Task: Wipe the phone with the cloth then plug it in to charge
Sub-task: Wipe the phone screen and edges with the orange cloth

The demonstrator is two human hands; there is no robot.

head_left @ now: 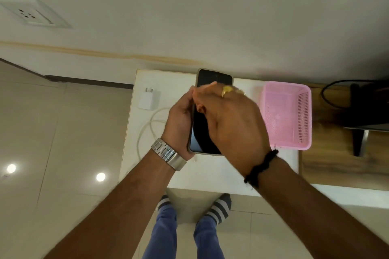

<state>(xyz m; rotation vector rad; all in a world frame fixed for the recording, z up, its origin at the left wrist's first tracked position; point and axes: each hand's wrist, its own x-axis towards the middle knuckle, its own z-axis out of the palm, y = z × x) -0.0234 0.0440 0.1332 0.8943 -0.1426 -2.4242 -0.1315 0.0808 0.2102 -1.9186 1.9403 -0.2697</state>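
Wiping step, I judge: left hand [181, 115] grips the phone [205, 130]; right hand [229, 115] lies over its screen, fingers together, cloth unseen; next, the charger [148, 99] at centre left.

Off-white wall [210, 17] with a white socket plate [31, 16]; glossy beige tiled floor [52, 132] reflecting two lights; white bench [210, 174] abutting a wood-grain cabinet top [328, 164].

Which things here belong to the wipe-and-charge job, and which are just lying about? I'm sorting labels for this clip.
Part of the job:
phone, gripped by the left hand, right hand over its screen
white charger plug on the white table
white cable
wall socket
No cloth is visible.

Just lying about:
pink basket
dark stand on the wooden surface
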